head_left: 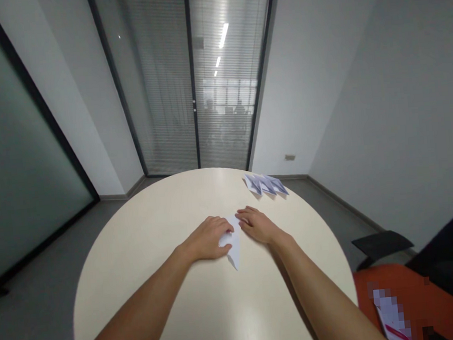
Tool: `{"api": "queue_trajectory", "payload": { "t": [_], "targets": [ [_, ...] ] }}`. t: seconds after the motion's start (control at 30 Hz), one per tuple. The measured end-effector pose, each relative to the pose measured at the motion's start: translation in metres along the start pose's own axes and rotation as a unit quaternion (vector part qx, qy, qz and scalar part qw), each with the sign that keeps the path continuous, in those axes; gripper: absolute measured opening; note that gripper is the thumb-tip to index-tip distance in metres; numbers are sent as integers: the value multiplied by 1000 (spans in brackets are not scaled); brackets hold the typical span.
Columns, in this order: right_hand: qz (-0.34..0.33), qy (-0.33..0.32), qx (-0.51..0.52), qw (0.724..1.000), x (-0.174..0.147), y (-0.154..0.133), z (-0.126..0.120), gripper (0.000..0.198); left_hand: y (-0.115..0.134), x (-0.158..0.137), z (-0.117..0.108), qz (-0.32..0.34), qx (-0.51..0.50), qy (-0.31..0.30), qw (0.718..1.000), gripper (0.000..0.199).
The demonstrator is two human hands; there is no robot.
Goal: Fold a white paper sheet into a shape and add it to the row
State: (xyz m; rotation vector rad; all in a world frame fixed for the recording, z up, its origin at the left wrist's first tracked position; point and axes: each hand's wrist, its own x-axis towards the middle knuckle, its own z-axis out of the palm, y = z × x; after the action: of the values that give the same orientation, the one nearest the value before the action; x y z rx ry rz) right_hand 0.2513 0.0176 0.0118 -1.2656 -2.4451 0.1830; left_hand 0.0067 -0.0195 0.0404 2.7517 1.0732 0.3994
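A small folded sheet of white paper [235, 243] lies between my hands on the round table, its narrow point towards me. My left hand [211, 239] rests over its left side, thumb and curled fingers gripping the paper against the tabletop. On the other side, my right hand [259, 225] lies low with its fingers apart, the fingertips at the paper's upper right edge. Whether they press on the paper or only sit beside it, I cannot tell. Part of the paper is hidden under my left hand.
Several folded paper pieces [265, 184] lie in an overlapping row near the far right edge of the pale round table [137, 241]. At the lower right stands an orange chair [432, 300] with a black armrest [384, 244] and papers on its seat. Glass panels with blinds are behind the table.
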Motion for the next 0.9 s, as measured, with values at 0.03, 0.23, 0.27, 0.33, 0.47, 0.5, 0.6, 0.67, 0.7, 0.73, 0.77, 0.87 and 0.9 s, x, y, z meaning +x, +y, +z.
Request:
{"api": "queue_trajectory", "payload": {
  "t": [0.03, 0.23, 0.27, 0.33, 0.47, 0.5, 0.6, 0.67, 0.7, 0.73, 0.77, 0.87, 0.9],
  "targets": [
    [17, 3, -17, 1000, -1, 0, -2, 39, 0, 0, -1, -25, 9, 7, 1000, 29],
    [80, 13, -76, 994, -2, -2, -5, 31, -2, 0, -5, -206, 51, 58, 975, 29],
    [86, 13, -78, 993, -2, -2, -5, 29, -2, 0, -5, -222, 50, 58, 972, 30],
    [104, 14, -79, 991, -2, -4, -5, 26, 0, 0, -4, -240, 48, 54, 968, 30],
    [139, 29, -94, 985, -3, -10, -8, 24, 5, 1, -1, -246, 31, 54, 967, 34],
    [143, 32, -96, 985, -3, -12, -10, 23, 6, 1, -1, -244, 29, 50, 968, 35],
    [146, 33, -91, 985, -4, -15, -14, 23, 13, 1, -3, -241, 52, 22, 969, 43],
    [148, 31, -85, 985, -4, -16, -16, 23, 19, 1, -5, -241, 84, -4, 967, 47],
    [149, 29, -82, 985, -4, -17, -17, 24, 22, 1, -5, -239, 96, -16, 966, 46],
    [152, 28, -79, 985, -4, -17, -18, 25, 25, 0, -6, -241, 105, -28, 965, 41],
    [155, 26, -76, 985, -4, -18, -19, 26, 28, 0, -6, -242, 110, -37, 963, 36],
    [163, 24, -65, 984, -4, -19, -20, 27, 32, 1, -7, -253, 111, -52, 960, 31],
    [164, 24, -63, 984, -4, -19, -20, 27, 33, 1, -7, -258, 110, -52, 958, 33]
  ]
}}
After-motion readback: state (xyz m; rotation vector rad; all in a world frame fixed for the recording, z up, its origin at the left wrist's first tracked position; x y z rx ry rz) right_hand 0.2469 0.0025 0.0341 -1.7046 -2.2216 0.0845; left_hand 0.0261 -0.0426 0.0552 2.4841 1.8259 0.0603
